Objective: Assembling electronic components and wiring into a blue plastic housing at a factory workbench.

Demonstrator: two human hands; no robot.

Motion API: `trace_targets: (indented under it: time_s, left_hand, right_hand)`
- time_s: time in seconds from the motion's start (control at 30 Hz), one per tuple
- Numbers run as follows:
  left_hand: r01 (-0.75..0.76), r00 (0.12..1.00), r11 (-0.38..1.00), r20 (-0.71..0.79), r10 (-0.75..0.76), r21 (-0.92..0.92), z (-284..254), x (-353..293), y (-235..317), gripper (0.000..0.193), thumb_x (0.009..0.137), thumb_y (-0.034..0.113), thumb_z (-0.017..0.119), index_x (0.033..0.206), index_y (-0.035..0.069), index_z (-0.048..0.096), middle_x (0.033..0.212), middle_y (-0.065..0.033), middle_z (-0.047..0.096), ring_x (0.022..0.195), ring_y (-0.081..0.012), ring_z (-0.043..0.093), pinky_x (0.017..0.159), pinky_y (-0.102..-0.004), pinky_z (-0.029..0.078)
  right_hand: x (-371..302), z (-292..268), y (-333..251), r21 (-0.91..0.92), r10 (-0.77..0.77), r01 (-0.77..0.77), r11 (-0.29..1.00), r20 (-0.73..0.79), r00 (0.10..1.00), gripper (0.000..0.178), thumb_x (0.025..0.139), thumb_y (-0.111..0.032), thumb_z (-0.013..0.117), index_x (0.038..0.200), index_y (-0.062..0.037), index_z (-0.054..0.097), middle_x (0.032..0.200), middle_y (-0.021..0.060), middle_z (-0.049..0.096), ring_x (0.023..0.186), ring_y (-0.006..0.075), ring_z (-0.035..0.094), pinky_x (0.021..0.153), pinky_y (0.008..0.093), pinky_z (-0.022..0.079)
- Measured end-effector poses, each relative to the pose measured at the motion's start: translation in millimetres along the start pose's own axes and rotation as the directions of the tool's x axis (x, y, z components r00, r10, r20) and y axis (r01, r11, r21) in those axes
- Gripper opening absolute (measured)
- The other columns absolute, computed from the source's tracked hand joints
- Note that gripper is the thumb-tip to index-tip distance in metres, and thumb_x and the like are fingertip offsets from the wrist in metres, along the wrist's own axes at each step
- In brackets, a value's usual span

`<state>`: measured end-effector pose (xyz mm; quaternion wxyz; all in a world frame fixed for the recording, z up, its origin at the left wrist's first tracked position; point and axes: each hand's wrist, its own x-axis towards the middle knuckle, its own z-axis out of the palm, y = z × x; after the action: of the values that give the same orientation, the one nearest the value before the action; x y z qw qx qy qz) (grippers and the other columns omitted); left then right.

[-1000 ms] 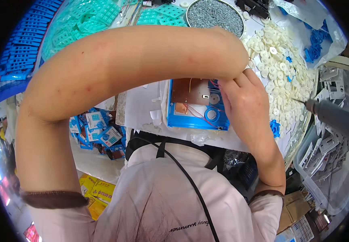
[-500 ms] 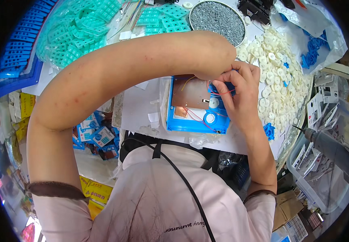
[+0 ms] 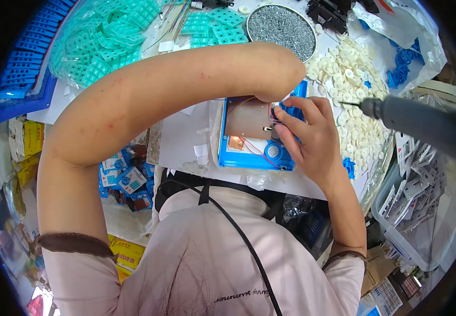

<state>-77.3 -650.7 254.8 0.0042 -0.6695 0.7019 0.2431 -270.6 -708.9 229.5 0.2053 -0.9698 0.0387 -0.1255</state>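
A blue plastic casing [image 3: 230, 161] lies on the work surface in front of me, with a brown circuit board [image 3: 248, 120] and thin red wires inside. My right hand [image 3: 312, 129] reaches over the casing's right side. Its thumb and index finger are bent around a small part among the wires, which the fingers largely cover. Below them is a round blue ring [image 3: 274, 152] in the casing. My left arm [image 3: 175, 79] crosses over the far edge of the casing. The left hand is folded out of sight behind its wrist, so its fingers do not show.
A grey electric screwdriver [image 3: 418, 121] hangs at the right, its tip over a heap of white discs [image 3: 352, 79]. Behind my left wrist stands a round tray of screws [image 3: 282, 29]. Green keypad sheets [image 3: 107, 42] lie far left; a clear bin [image 3: 423, 210] stands at the right.
My right hand has come down toward me along the casing, and its fingers have shifted off the raised red wire. The screwdriver has swung up and leftward. My left arm has barely moved.
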Motion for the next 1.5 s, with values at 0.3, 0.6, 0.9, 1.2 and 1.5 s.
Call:
trace_targets:
  time_s: [0.3,0.6,0.9,1.2,1.5]
  left_hand:
    - [-0.011,1.000,1.000,-0.002,0.011,-0.005,-1.3,-0.9,0.1,0.015,0.074,0.004,0.069,0.085,-0.004,0.075,0.087,-0.0265,0.071,0.085,-0.0396,0.072,0.072,-0.0463,0.058]
    - [-0.021,1.000,1.000,-0.018,0.021,-0.004,-0.1,-1.2,-1.4,0.015,0.074,0.006,0.070,0.086,-0.002,0.075,0.087,-0.0253,0.071,0.085,-0.0387,0.072,0.072,-0.0453,0.058]
    - [-0.214,0.972,0.973,0.117,0.203,0.090,-7.6,2.4,-4.6,0.014,0.076,0.011,0.071,0.085,0.003,0.077,0.084,-0.0194,0.073,0.078,-0.0369,0.072,0.066,-0.0443,0.058]
    - [-0.212,0.956,0.977,-0.212,0.202,-0.024,23.0,-4.0,-22.2,0.016,0.085,0.012,0.065,0.098,0.006,0.071,0.086,-0.0171,0.072,0.082,-0.0368,0.071,0.071,-0.0441,0.056]
    - [-0.127,0.626,0.868,-0.717,-0.306,-0.481,64.5,-72.5,-27.3,0.016,0.089,0.006,0.062,0.103,0.002,0.070,0.093,-0.0139,0.067,0.081,-0.0335,0.065,0.074,-0.0402,0.052]
  right_hand:
    - [-5.7,5.4,-5.1,0.063,0.074,-0.069,0.996,-0.072,0.995,0.019,0.081,-0.010,0.076,0.098,-0.0018,0.077,0.110,0.0100,0.069,0.099,0.0327,0.060,0.081,0.0398,0.053]
    - [-2.4,3.5,-8.2,0.002,0.038,-0.038,0.999,-0.066,0.997,0.028,0.080,-0.010,0.076,0.108,-0.0047,0.074,0.109,0.0107,0.066,0.096,0.0320,0.058,0.080,0.0401,0.052]
    - [-2.4,12.4,-14.8,-0.030,0.106,-0.107,0.994,-0.033,0.994,0.035,0.081,-0.007,0.074,0.116,-0.0040,0.071,0.114,0.0124,0.062,0.097,0.0316,0.055,0.083,0.0406,0.049]
    - [-1.3,10.6,-16.9,-0.047,0.115,-0.115,0.992,-0.007,0.993,0.037,0.082,-0.006,0.072,0.118,-0.0042,0.069,0.115,0.0133,0.060,0.096,0.0322,0.055,0.084,0.0422,0.049]
    - [-8.8,12.7,-15.1,0.048,0.135,-0.133,0.990,-0.040,0.990,0.042,0.081,-0.006,0.072,0.122,-0.0054,0.067,0.118,0.0135,0.061,0.100,0.0337,0.054,0.088,0.0419,0.047]
